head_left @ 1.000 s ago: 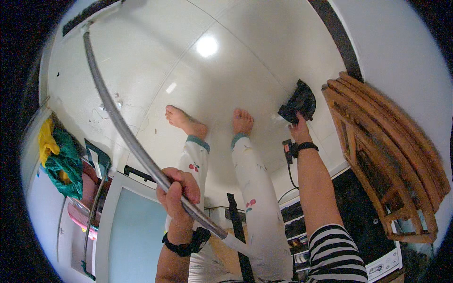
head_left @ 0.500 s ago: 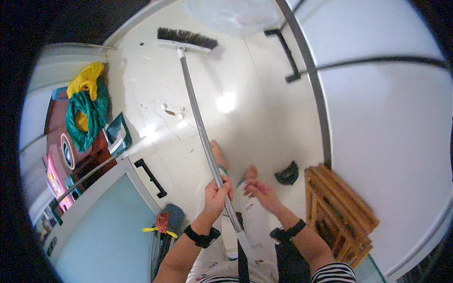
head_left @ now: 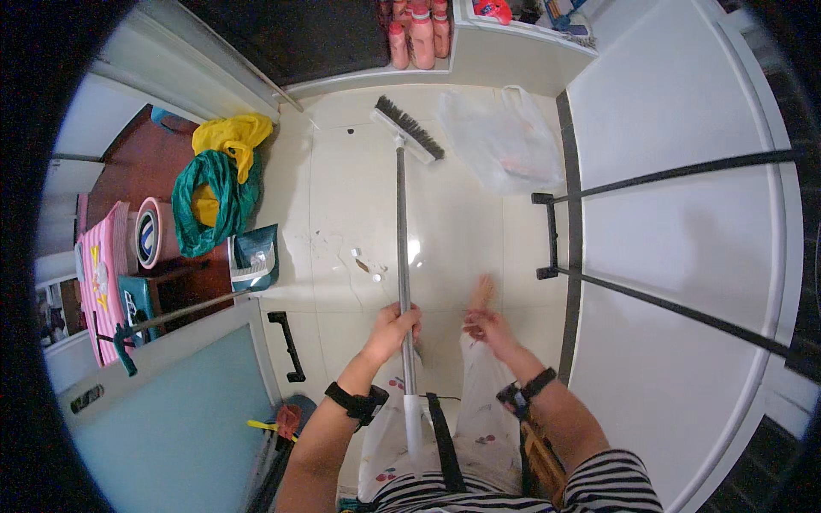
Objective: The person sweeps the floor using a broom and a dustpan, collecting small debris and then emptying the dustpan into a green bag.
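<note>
My left hand (head_left: 391, 333) is closed around the grey metal handle of a broom (head_left: 404, 231). The broom reaches straight ahead, its white head with dark bristles resting at an angle on the tiles. My right hand (head_left: 493, 333) is apart from the handle, fingers loosely bent over my right leg, with nothing seen in it. Left of the handle lie small bits of litter (head_left: 363, 266), some white and one brown. A dark speck (head_left: 351, 132) lies farther off. At the left doorway is a green and white dustpan (head_left: 255, 256) with a long handle.
A clear plastic bag (head_left: 505, 141) lies right of the broom head. Green (head_left: 190, 188) and yellow (head_left: 224, 132) bags sit by the left doorway. A frosted door (head_left: 171, 402) stands left, a white door (head_left: 676, 256) right. Pink bottles (head_left: 420, 38) stand on a far ledge.
My view has swung, bringing the far ledge and bottles into sight. I have stepped forward, and the broom head has turned on the floor. My left hand keeps its hold on the handle.
</note>
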Action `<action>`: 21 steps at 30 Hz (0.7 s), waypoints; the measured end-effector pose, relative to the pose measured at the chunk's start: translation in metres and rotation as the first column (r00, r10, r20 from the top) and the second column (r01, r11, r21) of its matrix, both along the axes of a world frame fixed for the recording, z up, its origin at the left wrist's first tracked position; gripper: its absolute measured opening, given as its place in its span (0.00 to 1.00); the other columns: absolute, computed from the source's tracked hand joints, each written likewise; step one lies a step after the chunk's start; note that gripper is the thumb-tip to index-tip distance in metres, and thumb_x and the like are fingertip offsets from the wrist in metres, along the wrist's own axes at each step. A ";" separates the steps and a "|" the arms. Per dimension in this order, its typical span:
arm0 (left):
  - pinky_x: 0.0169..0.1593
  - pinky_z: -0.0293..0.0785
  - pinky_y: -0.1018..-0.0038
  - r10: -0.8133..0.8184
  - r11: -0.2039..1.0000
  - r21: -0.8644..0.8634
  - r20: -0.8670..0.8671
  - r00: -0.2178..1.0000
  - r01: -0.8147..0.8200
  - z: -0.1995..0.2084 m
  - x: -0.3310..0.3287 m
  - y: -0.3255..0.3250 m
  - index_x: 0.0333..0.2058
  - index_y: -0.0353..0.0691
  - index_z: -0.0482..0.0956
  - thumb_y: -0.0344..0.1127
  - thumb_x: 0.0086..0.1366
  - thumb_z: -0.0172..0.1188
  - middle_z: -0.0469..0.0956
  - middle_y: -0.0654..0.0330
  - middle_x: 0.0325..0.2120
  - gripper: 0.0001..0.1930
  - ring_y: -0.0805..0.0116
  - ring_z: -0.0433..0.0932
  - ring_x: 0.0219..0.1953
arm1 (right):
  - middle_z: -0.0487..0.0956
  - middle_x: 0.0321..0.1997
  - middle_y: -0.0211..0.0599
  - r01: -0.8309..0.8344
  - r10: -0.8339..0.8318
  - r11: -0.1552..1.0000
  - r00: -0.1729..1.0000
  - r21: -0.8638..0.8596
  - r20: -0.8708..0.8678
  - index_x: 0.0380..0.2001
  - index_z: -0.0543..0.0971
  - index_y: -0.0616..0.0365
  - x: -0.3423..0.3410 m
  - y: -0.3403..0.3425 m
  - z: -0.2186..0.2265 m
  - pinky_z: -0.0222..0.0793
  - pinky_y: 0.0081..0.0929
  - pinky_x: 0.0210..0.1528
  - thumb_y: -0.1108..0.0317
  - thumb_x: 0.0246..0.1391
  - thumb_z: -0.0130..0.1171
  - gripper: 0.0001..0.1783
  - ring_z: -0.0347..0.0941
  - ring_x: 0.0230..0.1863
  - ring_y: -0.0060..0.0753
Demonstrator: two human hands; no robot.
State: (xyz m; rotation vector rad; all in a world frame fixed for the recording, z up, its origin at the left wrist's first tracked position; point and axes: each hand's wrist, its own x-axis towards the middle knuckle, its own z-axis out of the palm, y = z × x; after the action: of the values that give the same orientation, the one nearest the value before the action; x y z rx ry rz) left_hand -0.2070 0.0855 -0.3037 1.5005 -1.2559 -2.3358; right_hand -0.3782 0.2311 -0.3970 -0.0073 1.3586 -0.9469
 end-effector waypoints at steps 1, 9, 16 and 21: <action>0.19 0.62 0.78 0.017 0.999 0.029 0.013 1.000 -0.018 0.004 -0.004 -0.013 0.27 0.34 0.66 0.33 0.56 0.47 0.66 0.62 0.13 0.08 0.74 0.65 0.15 | 0.75 0.31 0.34 0.055 -0.054 0.998 0.998 0.040 -0.015 0.37 0.71 0.60 -0.016 -0.017 -0.007 0.67 0.21 0.32 0.64 0.52 0.47 0.13 0.72 0.31 0.26; 0.18 0.60 0.80 0.185 0.976 0.130 -0.049 0.981 -0.177 -0.048 -0.115 -0.074 0.26 0.35 0.66 0.35 0.55 0.48 0.65 0.63 0.11 0.08 0.75 0.64 0.13 | 0.75 0.30 0.35 -0.340 0.401 0.914 0.684 0.219 -0.610 0.31 0.72 0.61 -0.213 -0.088 -0.190 0.67 0.23 0.30 0.69 0.47 0.50 0.08 0.72 0.29 0.29; 0.19 0.61 0.81 0.482 0.863 0.141 0.055 0.874 -0.485 -0.077 -0.143 -0.084 0.27 0.36 0.66 0.31 0.56 0.46 0.65 0.63 0.13 0.05 0.76 0.64 0.15 | 0.67 0.48 0.47 -0.685 0.586 0.625 0.095 0.374 -0.805 0.46 0.65 0.59 -0.268 -0.233 -0.229 0.58 0.37 0.52 0.70 0.43 0.45 0.22 0.63 0.49 0.46; 0.20 0.62 0.81 0.561 0.808 0.137 0.122 0.819 -0.573 -0.100 -0.160 -0.088 0.29 0.35 0.65 0.29 0.56 0.46 0.66 0.62 0.14 0.04 0.75 0.64 0.15 | 0.52 0.59 0.47 -0.702 0.530 0.523 -0.177 0.484 -0.829 0.55 0.53 0.60 -0.281 -0.363 -0.246 0.65 0.41 0.44 0.76 0.43 0.44 0.31 0.67 0.44 0.49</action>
State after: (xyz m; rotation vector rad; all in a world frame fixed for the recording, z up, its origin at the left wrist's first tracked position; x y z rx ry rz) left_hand -0.3673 -0.0028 -0.4035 1.7268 -0.5043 -2.0203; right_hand -0.6595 -0.1316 -0.6431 -1.5964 2.0333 0.0445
